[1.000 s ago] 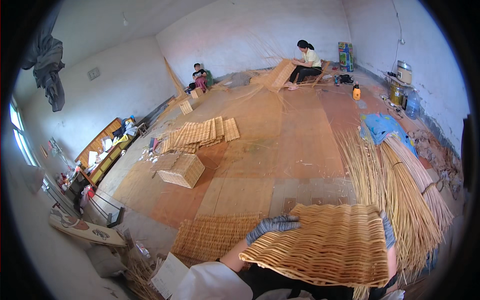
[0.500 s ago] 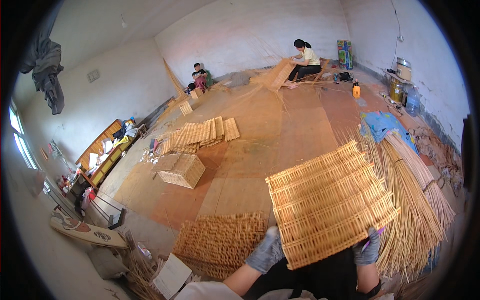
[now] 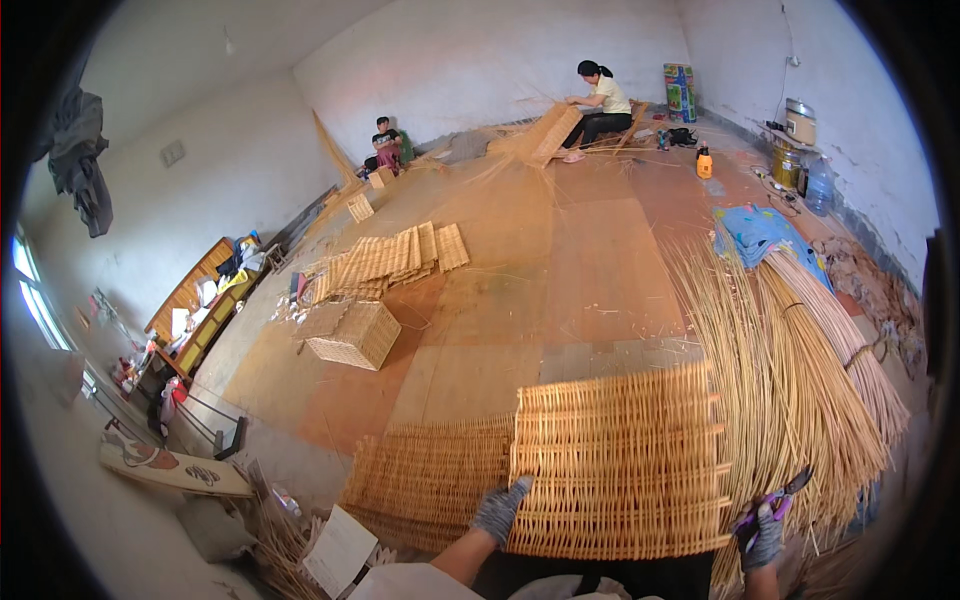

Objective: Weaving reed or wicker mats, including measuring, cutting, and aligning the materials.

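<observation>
A rectangular woven wicker panel [image 3: 620,465] lies across my lap, its rod ends sticking out along the right side. My left hand [image 3: 498,513], in a grey glove, grips its left edge, the fingers partly hidden. To the right of the panel my gloved right hand [image 3: 765,540] is closed around pruning shears [image 3: 778,500] with purple handles, their dark blades pointing up and away. Another woven panel [image 3: 425,470] lies on the floor by my left hand. Close to the shears is a large bundle of peeled wicker rods [image 3: 800,390].
Farther off lie a wicker box [image 3: 355,335] and several stacked panels [image 3: 385,262]. A blue cloth [image 3: 770,240] covers the rods' far end. At the back, two people sit, one working at a large wicker piece [image 3: 550,135]. A wooden bench [image 3: 215,295] stands at left.
The panel has come down and been turned flatter and straighter. My right hand has left its edge and moved right, bringing the shears into clear view. My left hand has shifted left and down.
</observation>
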